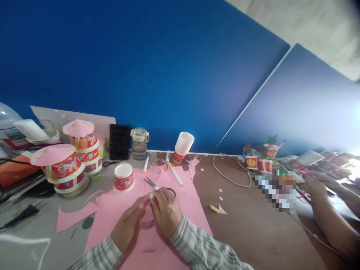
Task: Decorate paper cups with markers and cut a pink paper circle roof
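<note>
My left hand (129, 222) and my right hand (167, 212) come together over a large pink paper sheet (171, 240). Their bent fingers close on a small piece of pink paper (147, 214), whose outline merges with the sheet below. A small whitish spot shows at my right fingertips; what it is I cannot make out. Just beyond them lie scissors (152, 183), blades spread, one dark handle loop partly behind my right hand. A red-and-white paper cup (124, 179) stands upside down at the sheet's far left. Two markers rest there: one yellow-ended (176, 174), another white (146, 162).
Stacked cups with pink cone tops (80, 129) stand at left, near a black phone (119, 142) and a water jar (139, 144). Nested paper cups (184, 144) lean by the blue partition (140, 67). A cable (225, 174) and another person's arms (323, 202) are at right.
</note>
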Demonstrator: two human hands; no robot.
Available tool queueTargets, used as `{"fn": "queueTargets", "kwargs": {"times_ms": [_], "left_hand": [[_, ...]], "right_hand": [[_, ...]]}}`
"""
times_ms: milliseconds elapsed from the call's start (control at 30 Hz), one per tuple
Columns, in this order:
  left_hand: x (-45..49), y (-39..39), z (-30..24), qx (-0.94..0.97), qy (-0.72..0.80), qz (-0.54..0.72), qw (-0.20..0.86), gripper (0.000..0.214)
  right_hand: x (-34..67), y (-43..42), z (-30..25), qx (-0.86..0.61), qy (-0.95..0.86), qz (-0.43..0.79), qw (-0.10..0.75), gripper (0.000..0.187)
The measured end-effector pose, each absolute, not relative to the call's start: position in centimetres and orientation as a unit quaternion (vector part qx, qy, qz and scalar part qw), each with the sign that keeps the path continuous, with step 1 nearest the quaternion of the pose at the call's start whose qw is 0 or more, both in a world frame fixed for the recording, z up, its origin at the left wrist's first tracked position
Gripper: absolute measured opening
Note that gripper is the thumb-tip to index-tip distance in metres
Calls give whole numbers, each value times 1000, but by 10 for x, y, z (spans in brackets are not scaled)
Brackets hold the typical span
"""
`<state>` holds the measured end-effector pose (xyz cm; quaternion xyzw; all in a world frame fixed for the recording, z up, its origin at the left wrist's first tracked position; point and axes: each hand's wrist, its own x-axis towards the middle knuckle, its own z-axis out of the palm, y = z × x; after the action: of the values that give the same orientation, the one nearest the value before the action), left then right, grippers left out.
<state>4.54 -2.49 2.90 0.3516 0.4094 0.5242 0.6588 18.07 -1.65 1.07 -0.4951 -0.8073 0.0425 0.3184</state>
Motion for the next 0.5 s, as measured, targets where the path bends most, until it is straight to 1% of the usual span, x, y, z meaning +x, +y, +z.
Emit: {"fn": "queueTargets", "kwargs": {"times_ms": [200, 333, 500], "left_hand": [[42, -24, 15, 343, 416, 525, 658, 22], [42, -26, 15, 344, 422, 539, 643, 17], [43, -27, 24, 337, 417, 525, 661, 11]], "right_hand": [[180, -15, 10, -501, -797, 33, 335, 16], [177, -19, 15, -501, -802, 12, 325, 13], [176, -20, 18, -494, -809, 18, 317, 12]]}}
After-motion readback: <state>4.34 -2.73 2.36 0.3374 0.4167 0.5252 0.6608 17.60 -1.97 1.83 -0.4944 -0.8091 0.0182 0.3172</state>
